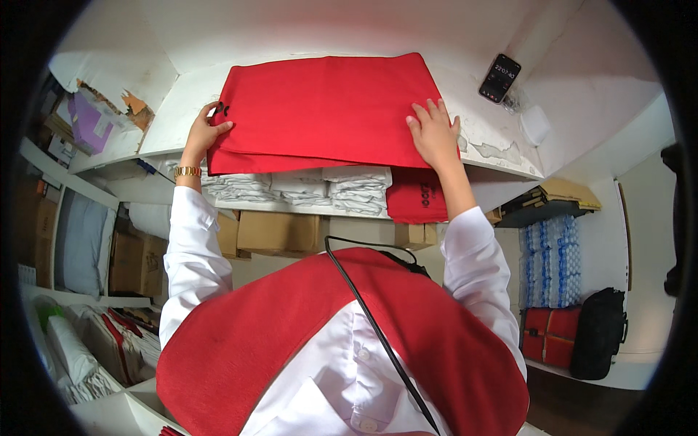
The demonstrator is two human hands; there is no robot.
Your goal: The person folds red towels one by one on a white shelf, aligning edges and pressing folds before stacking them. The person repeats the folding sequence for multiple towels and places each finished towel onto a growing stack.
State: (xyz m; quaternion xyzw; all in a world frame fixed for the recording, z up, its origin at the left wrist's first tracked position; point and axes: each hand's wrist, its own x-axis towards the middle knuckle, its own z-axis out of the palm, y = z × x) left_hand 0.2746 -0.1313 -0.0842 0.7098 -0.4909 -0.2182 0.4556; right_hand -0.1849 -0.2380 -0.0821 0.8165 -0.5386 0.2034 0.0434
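A folded red cloth (327,109) lies on a white shelf (174,117), its near edge overhanging the front. At its left edge, by a black printed mark, is my left hand (205,131). The thumb rests on top of the cloth and the fingers curl at the edge, pinching it. My right hand (433,131) presses palm down on the right part of the cloth, fingers spread. Below, stacks of folded white cloth (357,191) and a folded red cloth with black print (417,199) sit on a lower shelf, partly hidden by the overhang.
A phone (500,78) with a lit screen lies at the shelf's right, near a white plastic container (534,125). Cardboard boxes (279,231) stand underneath. Packs of water bottles (549,261) and a black bag (600,333) are at right. A black cable (371,316) crosses my chest.
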